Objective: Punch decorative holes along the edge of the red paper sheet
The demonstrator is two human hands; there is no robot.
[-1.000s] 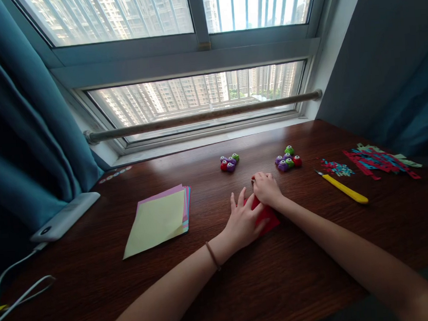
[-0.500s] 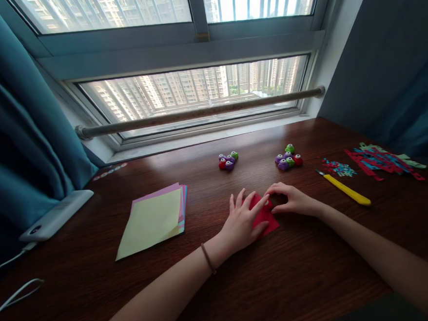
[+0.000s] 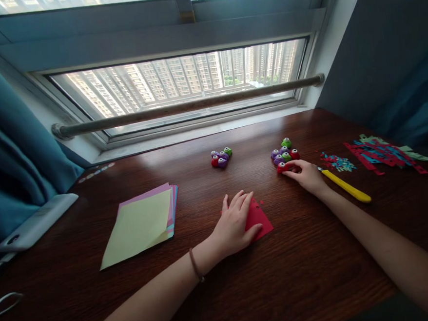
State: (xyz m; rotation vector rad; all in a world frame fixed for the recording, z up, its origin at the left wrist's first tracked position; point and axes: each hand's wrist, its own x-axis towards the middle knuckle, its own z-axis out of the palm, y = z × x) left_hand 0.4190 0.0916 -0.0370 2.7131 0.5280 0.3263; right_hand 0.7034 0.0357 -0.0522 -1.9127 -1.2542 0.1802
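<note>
On a dark wooden desk, left hand lies flat, fingers spread, on red paper; at two o'clock, right hand pinches a red paper punch.

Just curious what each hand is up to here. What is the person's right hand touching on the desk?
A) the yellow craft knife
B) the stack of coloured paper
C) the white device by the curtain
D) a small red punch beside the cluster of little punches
D: the right hand has its fingers on a small red punch beside the cluster of little punches, while the left hand rests flat on the red paper.
</note>
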